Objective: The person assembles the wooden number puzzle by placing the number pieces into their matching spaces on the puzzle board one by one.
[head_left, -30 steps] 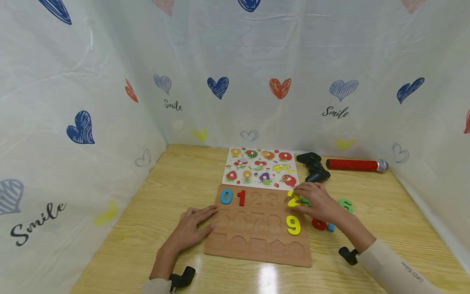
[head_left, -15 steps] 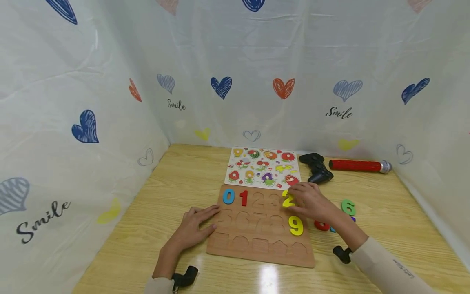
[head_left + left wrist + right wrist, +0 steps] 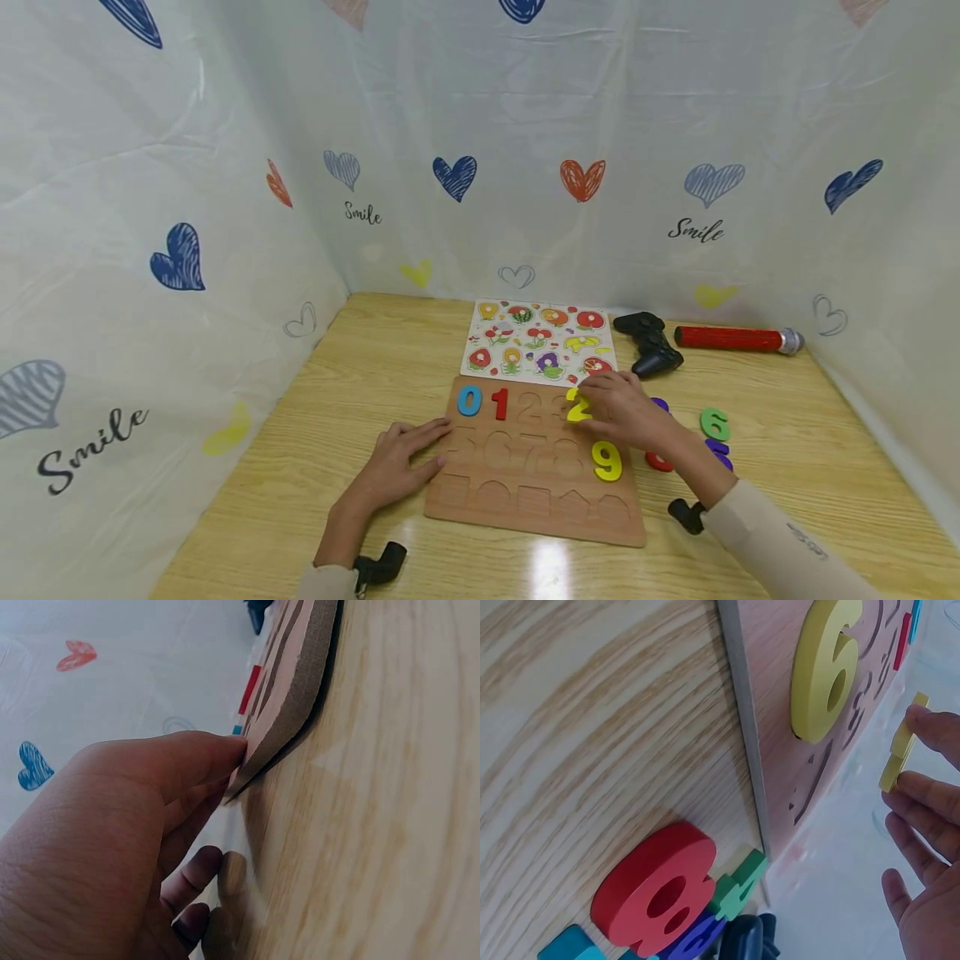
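My right hand (image 3: pixel 622 408) pinches a yellow number 2 (image 3: pixel 576 406) between thumb and fingers over the top right of the wooden number board (image 3: pixel 506 477). The right wrist view shows the yellow 2 (image 3: pixel 901 750) edge-on, raised above the board. My left hand (image 3: pixel 393 468) lies at the board's left edge, thumb and forefinger stretched out; in the left wrist view the thumb touches the board's corner (image 3: pixel 281 712). A blue 0 (image 3: pixel 469 401) and a red 1 (image 3: pixel 500 404) sit in the top row. On the board's right side rests a yellow 9 (image 3: pixel 606 462).
Right of the board lie a green 6 (image 3: pixel 715 423), a purple 5 (image 3: pixel 718 454), a red 8 (image 3: pixel 619 900) and a green 4 (image 3: pixel 742 883). Behind are a fruit puzzle board (image 3: pixel 491 354), a black game controller (image 3: pixel 651 346) and a red microphone (image 3: pixel 727 337).
My right hand has moved left over the board with the yellow 2, towards the outlines of the top row. My left hand stays at the board's edge.
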The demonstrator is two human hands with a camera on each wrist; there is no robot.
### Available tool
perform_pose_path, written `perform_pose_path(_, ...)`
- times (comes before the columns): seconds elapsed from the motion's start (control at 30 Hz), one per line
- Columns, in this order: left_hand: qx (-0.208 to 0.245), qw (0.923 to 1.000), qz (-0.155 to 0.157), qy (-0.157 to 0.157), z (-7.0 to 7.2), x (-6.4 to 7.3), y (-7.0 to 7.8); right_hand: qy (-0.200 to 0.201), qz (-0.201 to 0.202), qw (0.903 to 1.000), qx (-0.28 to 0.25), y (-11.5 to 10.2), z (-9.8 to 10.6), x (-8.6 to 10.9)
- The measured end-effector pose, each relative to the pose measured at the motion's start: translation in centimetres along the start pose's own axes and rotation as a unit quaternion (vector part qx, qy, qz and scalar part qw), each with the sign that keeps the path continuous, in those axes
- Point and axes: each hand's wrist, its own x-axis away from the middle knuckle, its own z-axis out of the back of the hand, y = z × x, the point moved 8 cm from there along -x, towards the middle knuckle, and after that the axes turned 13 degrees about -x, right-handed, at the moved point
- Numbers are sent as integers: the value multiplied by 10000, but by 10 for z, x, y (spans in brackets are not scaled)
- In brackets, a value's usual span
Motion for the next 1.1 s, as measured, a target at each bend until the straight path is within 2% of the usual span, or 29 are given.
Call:
perform_pose_path(0.37,45,9996,144,-228,-1,0,-1,-126,127,9998,112,-7,-8,-10)
perform_pose_path(0.6,9,9993,221,-303,-2,0,-2,-84,345,9993,108,-13,-11,-15)
perform_pose_path(0.87,51,9989,239,-389,-2,0,-2,-215,289,9991,213,-14,-20,-25)
perform_pose_path(1.1,71,9991,206,-367,-2,0,-2,-356,51,9992,165,-13,-27,-30)
